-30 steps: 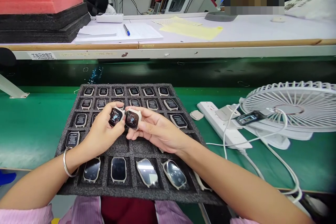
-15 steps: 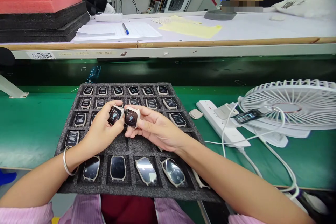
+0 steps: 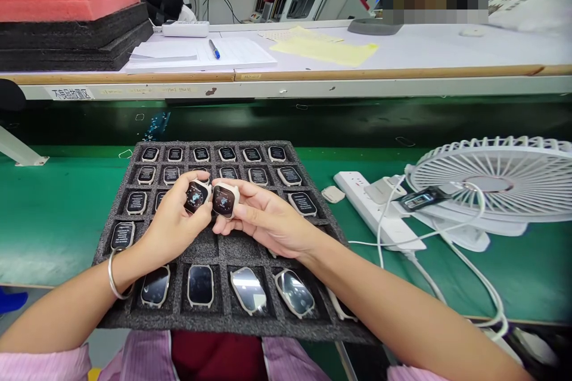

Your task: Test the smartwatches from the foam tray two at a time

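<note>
My left hand (image 3: 179,214) is closed on a smartwatch (image 3: 195,197) without a strap, pinched at its edges. Right beside it, my right hand (image 3: 263,214) grips a second smartwatch (image 3: 224,200) between thumb and fingers. Both screens are lit with a small picture and face me. Below them lies a dark grey foam tray (image 3: 232,326) with square pockets. Its far rows hold several watches showing lines of white text, such as one watch (image 3: 136,203) at the left. In the nearest row the watches, among them one watch (image 3: 201,286), have dark screens. My hands hide some middle pockets.
To the right stand a white power strip (image 3: 379,214), a white fan (image 3: 487,184) and loose cables. A raised shelf (image 3: 313,74) at the back carries papers, a pen (image 3: 214,49) and stacked foam (image 3: 71,30). Two other people are partly visible beyond it.
Hardly anything differs. Both watches stay side by side over the tray, and the person at the back right has shifted slightly.
</note>
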Demonstrator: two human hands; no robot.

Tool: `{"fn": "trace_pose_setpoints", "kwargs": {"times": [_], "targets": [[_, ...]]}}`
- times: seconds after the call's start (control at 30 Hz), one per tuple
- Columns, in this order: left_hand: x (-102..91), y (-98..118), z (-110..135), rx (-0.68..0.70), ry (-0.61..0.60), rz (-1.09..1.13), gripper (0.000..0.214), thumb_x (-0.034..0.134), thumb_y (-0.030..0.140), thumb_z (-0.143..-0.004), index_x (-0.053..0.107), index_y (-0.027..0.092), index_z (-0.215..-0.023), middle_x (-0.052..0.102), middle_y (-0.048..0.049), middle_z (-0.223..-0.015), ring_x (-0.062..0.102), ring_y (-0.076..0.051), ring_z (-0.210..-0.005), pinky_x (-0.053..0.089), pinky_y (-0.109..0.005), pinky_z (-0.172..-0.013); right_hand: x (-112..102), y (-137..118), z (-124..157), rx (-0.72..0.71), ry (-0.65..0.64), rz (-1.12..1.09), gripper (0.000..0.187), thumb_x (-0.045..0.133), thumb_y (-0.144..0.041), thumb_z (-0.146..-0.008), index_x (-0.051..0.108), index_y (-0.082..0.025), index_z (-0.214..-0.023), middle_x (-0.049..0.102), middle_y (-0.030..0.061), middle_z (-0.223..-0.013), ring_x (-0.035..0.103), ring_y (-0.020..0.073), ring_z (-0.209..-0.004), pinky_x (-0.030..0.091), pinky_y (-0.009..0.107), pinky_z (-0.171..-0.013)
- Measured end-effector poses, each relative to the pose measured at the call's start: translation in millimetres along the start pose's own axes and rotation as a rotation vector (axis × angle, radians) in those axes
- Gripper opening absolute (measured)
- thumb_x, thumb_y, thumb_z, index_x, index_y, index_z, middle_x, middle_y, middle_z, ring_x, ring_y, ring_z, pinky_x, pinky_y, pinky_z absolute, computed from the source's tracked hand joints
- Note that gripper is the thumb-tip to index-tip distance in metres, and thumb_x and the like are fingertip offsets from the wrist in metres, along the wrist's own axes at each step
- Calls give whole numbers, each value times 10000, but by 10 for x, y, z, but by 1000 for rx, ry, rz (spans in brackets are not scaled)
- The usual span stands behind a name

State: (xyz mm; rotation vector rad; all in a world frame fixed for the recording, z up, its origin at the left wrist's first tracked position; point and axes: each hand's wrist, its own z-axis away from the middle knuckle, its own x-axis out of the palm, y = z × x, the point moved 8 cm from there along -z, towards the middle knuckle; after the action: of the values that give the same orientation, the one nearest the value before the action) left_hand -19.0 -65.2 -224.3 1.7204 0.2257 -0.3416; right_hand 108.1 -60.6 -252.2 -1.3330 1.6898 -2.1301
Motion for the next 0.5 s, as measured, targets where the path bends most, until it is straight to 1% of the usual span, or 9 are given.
{"fn": "trace_pose_setpoints", "kwargs": {"times": [0.17,0.4,0.5], "targets": [[-8,-17,5,5,8,-14,427,601,242,-813,547,193,-1234,664,-18,-930,602,-150,-762,480,-276,-676,-24,9,5,7,23,17,514,840,-345,-819,613,-222,-1264,734,6,-921,749,160,-833,589,339,-840],[-8,-5,2,4,16,-26,428,595,247,-810,551,174,-1229,666,-25,-939,597,-149,-766,480,-276,-679,-18,5,5,-5,5,4,488,833,-327,-831,615,-222,-1255,736,2,-914,752,148,-832,588,308,-822],[-16,11,2,7,25,-31,419,594,261,-810,554,172,-1218,669,-36,-964,606,-158,-803,492,-289,-721,-23,2,7,-6,12,15,500,834,-336,-828,614,-220,-1262,737,6,-919,754,156,-838,590,316,-820]]}}
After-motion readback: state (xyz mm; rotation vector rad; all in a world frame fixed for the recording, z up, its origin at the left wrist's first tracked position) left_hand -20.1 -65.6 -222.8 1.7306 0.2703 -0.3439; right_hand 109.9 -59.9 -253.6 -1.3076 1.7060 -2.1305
